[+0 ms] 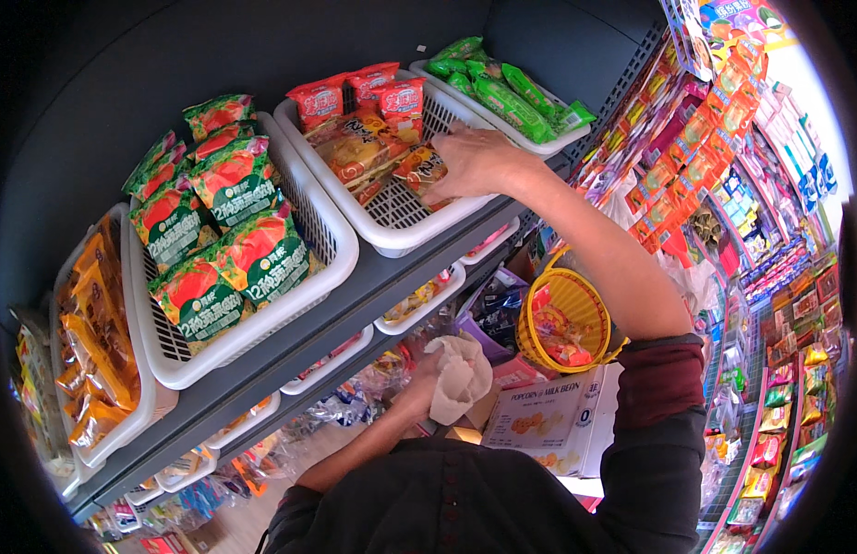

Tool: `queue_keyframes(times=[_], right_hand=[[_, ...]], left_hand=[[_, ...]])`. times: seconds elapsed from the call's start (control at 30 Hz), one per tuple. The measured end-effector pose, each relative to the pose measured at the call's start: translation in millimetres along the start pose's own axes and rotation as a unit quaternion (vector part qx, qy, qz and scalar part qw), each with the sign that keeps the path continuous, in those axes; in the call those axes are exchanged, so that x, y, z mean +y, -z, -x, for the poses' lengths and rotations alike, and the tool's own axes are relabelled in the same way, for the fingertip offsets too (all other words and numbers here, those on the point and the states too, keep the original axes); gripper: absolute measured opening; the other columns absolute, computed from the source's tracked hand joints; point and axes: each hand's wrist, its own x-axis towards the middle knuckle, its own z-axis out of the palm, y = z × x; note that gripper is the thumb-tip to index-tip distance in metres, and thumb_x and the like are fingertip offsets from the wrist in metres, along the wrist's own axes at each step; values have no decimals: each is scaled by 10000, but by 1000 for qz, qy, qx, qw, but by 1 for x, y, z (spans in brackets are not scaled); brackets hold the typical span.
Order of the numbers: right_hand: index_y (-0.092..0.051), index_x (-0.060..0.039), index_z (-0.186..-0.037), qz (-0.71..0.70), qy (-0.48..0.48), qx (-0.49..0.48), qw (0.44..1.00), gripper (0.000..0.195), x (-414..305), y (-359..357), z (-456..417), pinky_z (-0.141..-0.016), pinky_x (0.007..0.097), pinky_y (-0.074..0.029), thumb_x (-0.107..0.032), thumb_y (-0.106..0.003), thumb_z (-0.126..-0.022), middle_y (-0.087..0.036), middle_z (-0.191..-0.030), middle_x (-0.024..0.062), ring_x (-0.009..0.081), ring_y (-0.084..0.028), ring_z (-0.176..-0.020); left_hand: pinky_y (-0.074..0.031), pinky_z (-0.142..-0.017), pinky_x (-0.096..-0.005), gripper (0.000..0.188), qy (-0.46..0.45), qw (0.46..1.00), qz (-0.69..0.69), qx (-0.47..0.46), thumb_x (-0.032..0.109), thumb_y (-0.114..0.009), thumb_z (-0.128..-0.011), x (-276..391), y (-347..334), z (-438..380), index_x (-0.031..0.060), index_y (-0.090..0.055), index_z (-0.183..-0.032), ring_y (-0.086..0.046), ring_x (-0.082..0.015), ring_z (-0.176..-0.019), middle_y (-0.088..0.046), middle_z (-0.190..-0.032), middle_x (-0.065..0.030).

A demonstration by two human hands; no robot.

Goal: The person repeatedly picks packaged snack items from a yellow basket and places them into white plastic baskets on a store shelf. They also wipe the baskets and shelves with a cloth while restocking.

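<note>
My right hand (473, 165) reaches into a white plastic basket (401, 239) on the upper shelf. Its thumb and fingers are around the right end of a small brown-and-orange snack packet (423, 170), covering part of it. Larger clear-fronted snack packets (356, 147) lie beside it to the left, and several red snack bags (397, 100) stand at the back of the same basket. Lower down, in front of my body, my left hand (420, 383) holds a crumpled beige cloth (462, 379); its fingers are partly hidden behind the cloth.
A basket of green-and-red snack bags (231, 235) and one of orange packets (99, 332) stand to the left. Green packets (511, 100) fill a basket at the right. Below are a yellow basket (567, 318) and a popcorn carton (539, 422). Hanging snacks (698, 152) line the right side.
</note>
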Motion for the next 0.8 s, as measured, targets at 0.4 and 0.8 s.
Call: queue_keyframes(times=[0.4, 0.8], right_hand=[[-634, 62, -978, -57, 40, 100, 993, 600, 37, 9, -6, -845, 397, -468, -496, -622, -756, -612, -1044, 233, 332, -592, -981], [-588, 129, -791, -201, 145, 378, 892, 350, 71, 16, 67, -632, 411, -491, -208, -508, -842, -592, -712, 281, 393, -614, -679]], left_hand=[[-478, -751, -252, 242, 20, 999, 27, -17, 171, -562, -882, -2, 0, -1, 91, -568, -1111, -570, -115, -876, -577, -994, -17], [-517, -728, -323, 288, 127, 987, -93, -33, 297, -531, -910, -33, 23, -20, 96, -537, -1117, -599, -173, -888, -597, -1009, -47]])
